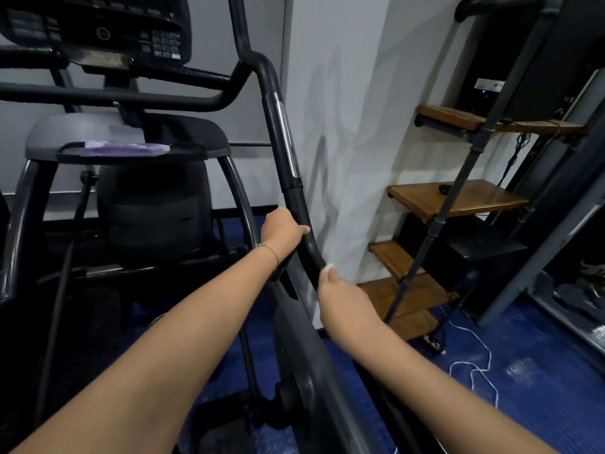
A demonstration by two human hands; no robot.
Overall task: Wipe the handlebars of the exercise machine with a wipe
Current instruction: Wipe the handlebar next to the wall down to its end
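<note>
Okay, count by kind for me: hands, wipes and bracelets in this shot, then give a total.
Hands: 2, left hand gripping the handlebar, right hand pinching the wipe
Wipe: 1
Bracelet: 1, on the left wrist
Total: 4

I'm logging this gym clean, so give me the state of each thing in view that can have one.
Left hand: grips the handlebar.
Right hand: holds the wipe at the handlebar's lower bend.
Wipe: bunched, mostly hidden in the right hand.
Console: display looks dark.
Purple pack: lying flat on the tray.
White cable: loose on the floor.
</note>
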